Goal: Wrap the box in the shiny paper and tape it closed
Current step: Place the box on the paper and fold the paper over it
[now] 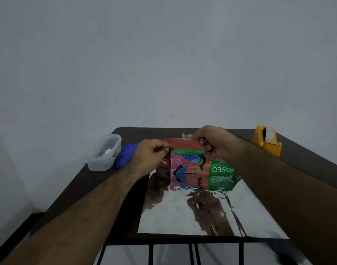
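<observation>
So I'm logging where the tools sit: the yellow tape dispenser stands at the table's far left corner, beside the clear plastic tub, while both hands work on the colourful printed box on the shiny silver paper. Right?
Not quite. The head view shows the yellow tape dispenser at the far right corner of the dark table, across from the clear plastic tub on the left. The rest holds: the left hand and right hand work on the colourful printed box on the shiny silver paper.

Silver mirror-like paper [183, 213], green-orange bird-print box [194, 162], yellow tape dispenser [267, 143]

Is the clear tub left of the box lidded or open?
Open. The tub shows its inside from above, and a blue lid leans against its right side on the table.
</observation>
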`<state>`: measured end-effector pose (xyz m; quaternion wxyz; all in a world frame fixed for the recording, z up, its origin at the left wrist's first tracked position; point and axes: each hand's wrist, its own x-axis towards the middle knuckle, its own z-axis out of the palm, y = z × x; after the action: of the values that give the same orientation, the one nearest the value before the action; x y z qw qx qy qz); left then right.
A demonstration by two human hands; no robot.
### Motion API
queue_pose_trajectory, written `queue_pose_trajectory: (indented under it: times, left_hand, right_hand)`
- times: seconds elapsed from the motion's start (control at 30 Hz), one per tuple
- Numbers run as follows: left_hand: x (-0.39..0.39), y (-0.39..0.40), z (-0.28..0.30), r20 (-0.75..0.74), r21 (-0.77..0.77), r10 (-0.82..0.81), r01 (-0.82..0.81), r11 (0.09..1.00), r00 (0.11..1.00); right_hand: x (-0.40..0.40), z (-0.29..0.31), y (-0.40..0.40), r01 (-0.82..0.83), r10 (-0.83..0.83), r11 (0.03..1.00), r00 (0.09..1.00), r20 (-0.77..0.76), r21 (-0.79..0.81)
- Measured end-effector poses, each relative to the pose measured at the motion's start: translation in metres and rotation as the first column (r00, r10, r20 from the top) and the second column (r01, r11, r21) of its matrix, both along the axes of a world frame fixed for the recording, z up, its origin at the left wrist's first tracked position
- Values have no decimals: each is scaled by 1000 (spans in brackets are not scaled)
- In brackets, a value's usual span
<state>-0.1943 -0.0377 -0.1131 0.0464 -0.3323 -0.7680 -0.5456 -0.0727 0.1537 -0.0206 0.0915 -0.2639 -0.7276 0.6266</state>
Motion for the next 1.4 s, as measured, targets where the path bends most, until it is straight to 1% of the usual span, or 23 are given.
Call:
queue_pose_trajectory:
  times: [0.1, 0.17, 0.33, 0.47, 0.57, 0.67, 0.77, 0.93, 1.0, 1.03, 1.1, 1.13, 1.2, 1.27, 1.33, 1.4]
  left_hand:
    - [5, 3, -4, 73, 87, 7, -13, 996, 997]
    - [6, 4, -5, 82, 115, 14, -24, 993, 997]
    - [7, 3, -5, 46, 102, 28, -33, 994, 999]
    - [6, 1, -7, 26, 84, 20, -22, 996, 999]
    - [5, 0, -8, 33, 66, 11, -13, 998, 999]
    - [4, 0, -8, 31, 55, 7, -9, 998, 999]
    - [5, -1, -8, 1, 36, 21, -21, 999, 1000]
    - [6, 1, -9, -29, 16, 26, -25, 1000, 999]
    - [5, 0, -10, -18, 20, 7, -7, 1000, 1000]
    - [5, 0, -10, -11, 22, -3, 3, 1000, 1000]
    - [5, 0, -10, 9, 22, -19, 19, 1000, 1000]
    - [6, 1, -10, 16, 24, -23, 23, 999, 1000]
    - [6, 1, -10, 9, 22, -14, 14, 1000, 1000]
    - [6, 1, -10, 1, 16, -11, 11, 1000, 1000]
    - [6, 1, -10, 11, 9, -25, 24, 1000, 1000]
    - [7, 2, -10, -5, -2, -29, 29, 1000, 1000]
  right_hand:
    - [-1, -1, -3, 10, -11, 1000, 999, 33, 19]
    - [-2, -1, -3, 20, -22, 999, 998, 57, 37]
    - [-2, 2, -6, -10, -1, 997, 988, 156, 70]
    - [0, 7, -12, -24, 22, 1000, 976, 215, 6]
    - [0, 9, -17, -18, 13, 1000, 971, 239, 19]
    - [0, 8, -22, -25, -3, 995, 963, 269, 101]
    - [-6, 4, -26, -22, -56, 968, 953, 298, 251]
    - [-13, 5, -33, 22, -152, 887, 957, 247, 460]
    - [-12, 11, -37, -49, -134, 818, 953, 272, 573]
    - [-11, 16, -39, -109, -113, 784, 943, 313, 611]
    - [-11, 26, -41, -268, -55, 718, 898, 436, 643]
    - [-10, 31, -43, -339, -44, 670, 870, 491, 660]
    - [-11, 38, -43, -430, -52, 609, 817, 574, 667]
    - [-9, 41, -38, -476, -48, 598, 782, 621, 645]
    - [-4, 45, -33, -480, -41, 629, 765, 643, 612]
    - [-2, 43, -25, -386, -76, 656, 821, 565, 648]
